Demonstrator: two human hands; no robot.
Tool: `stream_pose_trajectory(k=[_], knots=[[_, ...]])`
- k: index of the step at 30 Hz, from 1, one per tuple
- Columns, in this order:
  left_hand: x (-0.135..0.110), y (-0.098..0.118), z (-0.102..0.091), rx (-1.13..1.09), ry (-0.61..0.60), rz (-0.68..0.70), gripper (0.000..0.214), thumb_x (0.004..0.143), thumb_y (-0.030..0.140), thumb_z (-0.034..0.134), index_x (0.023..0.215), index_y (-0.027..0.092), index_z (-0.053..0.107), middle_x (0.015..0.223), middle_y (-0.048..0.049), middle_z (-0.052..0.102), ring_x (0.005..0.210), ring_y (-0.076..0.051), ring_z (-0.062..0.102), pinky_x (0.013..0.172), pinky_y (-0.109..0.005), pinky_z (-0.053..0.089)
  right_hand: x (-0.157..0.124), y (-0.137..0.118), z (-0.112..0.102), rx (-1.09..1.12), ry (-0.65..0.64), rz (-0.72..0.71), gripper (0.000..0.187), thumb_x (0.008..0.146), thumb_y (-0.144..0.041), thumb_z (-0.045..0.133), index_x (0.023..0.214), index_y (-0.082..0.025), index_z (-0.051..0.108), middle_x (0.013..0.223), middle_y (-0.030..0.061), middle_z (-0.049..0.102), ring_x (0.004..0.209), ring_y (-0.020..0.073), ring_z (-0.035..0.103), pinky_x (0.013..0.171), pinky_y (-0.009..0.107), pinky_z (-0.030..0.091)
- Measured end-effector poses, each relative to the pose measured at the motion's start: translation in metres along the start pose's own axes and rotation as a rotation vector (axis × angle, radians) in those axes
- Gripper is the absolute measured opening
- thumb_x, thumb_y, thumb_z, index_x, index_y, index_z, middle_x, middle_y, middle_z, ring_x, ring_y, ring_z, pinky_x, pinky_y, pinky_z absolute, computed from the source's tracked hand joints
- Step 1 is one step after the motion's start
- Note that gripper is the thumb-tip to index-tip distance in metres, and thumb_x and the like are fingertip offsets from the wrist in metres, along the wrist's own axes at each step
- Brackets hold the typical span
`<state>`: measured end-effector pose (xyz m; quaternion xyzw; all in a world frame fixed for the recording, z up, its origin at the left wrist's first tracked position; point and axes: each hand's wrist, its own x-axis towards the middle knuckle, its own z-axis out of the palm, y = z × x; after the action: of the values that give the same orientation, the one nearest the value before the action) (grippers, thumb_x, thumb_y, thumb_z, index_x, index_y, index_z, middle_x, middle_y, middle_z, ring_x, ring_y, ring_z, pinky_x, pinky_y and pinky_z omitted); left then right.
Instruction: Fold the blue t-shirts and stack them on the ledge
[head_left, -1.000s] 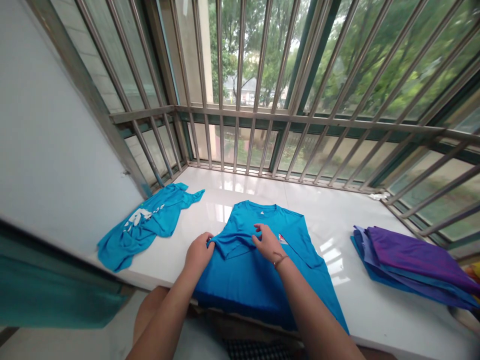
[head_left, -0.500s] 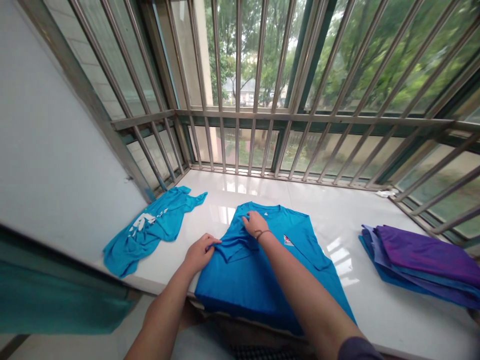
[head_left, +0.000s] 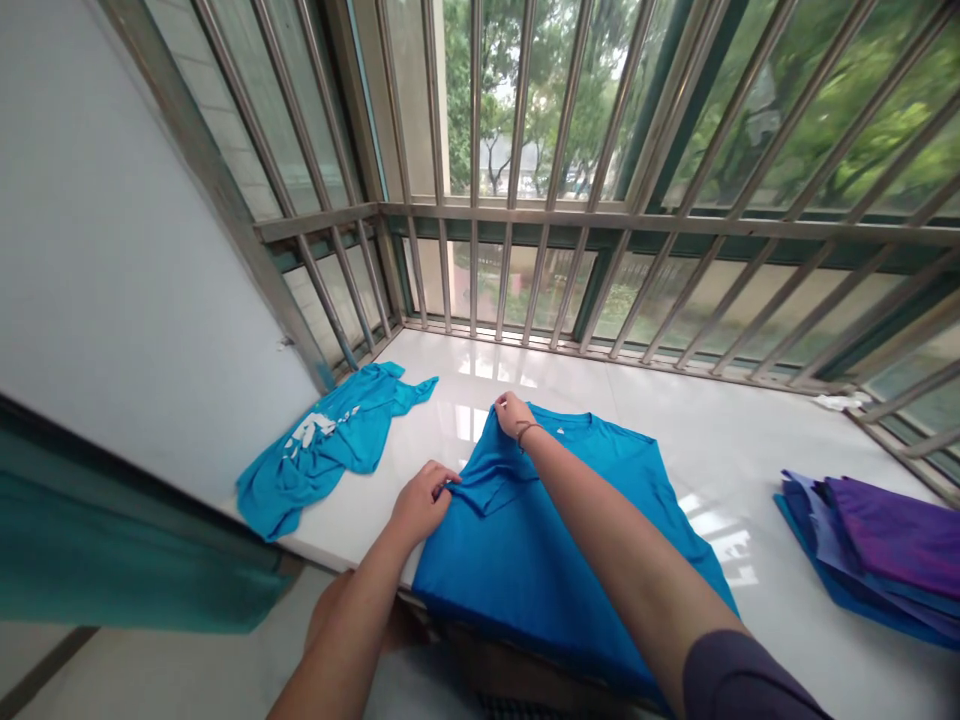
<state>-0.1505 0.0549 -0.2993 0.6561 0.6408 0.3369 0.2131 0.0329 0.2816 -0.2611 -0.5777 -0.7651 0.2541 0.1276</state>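
The blue shirt (head_left: 555, 560) lies flat on the tabletop (head_left: 697, 440), spreading rightward from both grips. The left hand (head_left: 421, 502) pinches its folded sleeve. The right hand (head_left: 511, 412), farther off, pinches the shoulder edge.

Blue T-shirt (head_left: 555, 560), frame centre: left hand (head_left: 421, 503) pinches folded sleeve; right hand (head_left: 513, 413) grips shoulder near collar.

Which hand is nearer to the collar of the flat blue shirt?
Right. The right hand grips the shirt just beside the collar; the left hand pinches the folded sleeve, lower down.
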Motion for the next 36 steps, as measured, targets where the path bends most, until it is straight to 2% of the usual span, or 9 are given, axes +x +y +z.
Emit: stream_pose_trajectory(k=[7, 9, 12, 16, 22, 26, 29, 32, 36], knots=[[-0.005, 0.013, 0.002, 0.143, 0.027, -0.029, 0.026, 0.09, 0.013, 0.055, 0.098, 0.025, 0.077, 0.109, -0.0038, 0.064, 0.094, -0.019, 0.069, 0.082, -0.032, 0.053, -0.009, -0.007, -0.005, 0.022, 0.015, -0.119, 0.029, 0.111, -0.023, 0.048, 0.134, -0.015, 0.062, 0.122, 0.0127, 0.076, 0.108, 0.0208, 0.07, 0.093, 0.03, 0.048], [-0.004, 0.014, 0.002, 0.133, 0.035, -0.019, 0.021, 0.094, 0.018, 0.056, 0.095, 0.025, 0.076, 0.108, -0.0038, 0.065, 0.096, -0.02, 0.069, 0.084, -0.032, 0.054, -0.028, -0.003, -0.014, 0.011, 0.014, -0.208, 0.032, 0.108, -0.02, 0.049, 0.137, -0.016, 0.063, 0.128, 0.0119, 0.074, 0.114, 0.0204, 0.067, 0.099, 0.03, 0.047], [-0.003, 0.013, 0.001, 0.104, 0.038, 0.02, 0.018, 0.097, 0.022, 0.055, 0.096, 0.026, 0.072, 0.109, -0.0039, 0.067, 0.097, -0.02, 0.07, 0.086, -0.033, 0.055, -0.071, 0.012, -0.024, -0.039, -0.067, -0.386, 0.029, 0.099, -0.018, 0.064, 0.126, -0.023, 0.072, 0.127, 0.0063, 0.073, 0.118, 0.0208, 0.064, 0.105, 0.029, 0.044], [-0.003, 0.012, -0.001, 0.091, 0.029, 0.068, 0.014, 0.098, 0.025, 0.057, 0.104, 0.026, 0.069, 0.109, -0.0044, 0.068, 0.097, -0.021, 0.069, 0.087, -0.034, 0.056, -0.122, 0.035, -0.022, -0.31, -0.129, -0.568, 0.033, 0.092, -0.017, 0.072, 0.125, -0.026, 0.074, 0.127, 0.0091, 0.07, 0.116, 0.0268, 0.062, 0.1, 0.034, 0.046], [-0.01, 0.015, 0.002, 0.202, -0.018, 0.215, 0.028, 0.094, 0.024, 0.067, 0.119, 0.029, 0.076, 0.118, -0.008, 0.064, 0.112, -0.027, 0.065, 0.099, -0.041, 0.056, -0.132, 0.048, -0.014, -0.376, -0.022, -0.458, 0.031, 0.103, -0.012, 0.056, 0.124, -0.025, 0.074, 0.119, 0.0125, 0.073, 0.117, 0.0287, 0.063, 0.099, 0.037, 0.047], [-0.009, 0.012, 0.001, 0.187, -0.042, 0.268, 0.022, 0.102, 0.026, 0.06, 0.108, 0.029, 0.081, 0.114, -0.0095, 0.064, 0.106, -0.026, 0.064, 0.096, -0.041, 0.055, -0.127, 0.046, -0.02, -0.311, 0.005, -0.439, 0.032, 0.107, -0.017, 0.053, 0.133, -0.024, 0.071, 0.124, 0.0096, 0.075, 0.118, 0.0267, 0.065, 0.101, 0.036, 0.049], [-0.006, 0.007, -0.002, 0.054, 0.017, 0.255, 0.024, 0.103, 0.025, 0.057, 0.104, 0.026, 0.08, 0.111, -0.0096, 0.064, 0.108, -0.025, 0.064, 0.098, -0.04, 0.055, -0.128, 0.047, -0.028, -0.27, 0.035, -0.412, 0.032, 0.113, -0.022, 0.045, 0.133, -0.021, 0.07, 0.124, 0.0081, 0.076, 0.116, 0.0239, 0.067, 0.101, 0.033, 0.05], [-0.003, 0.003, -0.005, -0.06, 0.082, 0.224, 0.023, 0.1, 0.024, 0.056, 0.098, 0.023, 0.079, 0.11, -0.0091, 0.065, 0.109, -0.025, 0.065, 0.101, -0.04, 0.055, -0.132, 0.049, -0.033, -0.278, 0.058, -0.379, 0.03, 0.114, -0.024, 0.045, 0.123, -0.018, 0.073, 0.116, 0.0103, 0.076, 0.11, 0.024, 0.067, 0.098, 0.034, 0.05], [-0.002, 0.002, -0.006, -0.042, 0.028, 0.245, 0.023, 0.092, 0.021, 0.058, 0.084, 0.025, 0.079, 0.113, -0.0079, 0.072, 0.112, -0.026, 0.067, 0.102, -0.042, 0.053, -0.148, 0.045, -0.029, -0.303, 0.062, -0.412, 0.023, 0.111, -0.025, 0.052, 0.118, -0.02, 0.074, 0.118, 0.0107, 0.074, 0.11, 0.0245, 0.064, 0.098, 0.035, 0.048]])
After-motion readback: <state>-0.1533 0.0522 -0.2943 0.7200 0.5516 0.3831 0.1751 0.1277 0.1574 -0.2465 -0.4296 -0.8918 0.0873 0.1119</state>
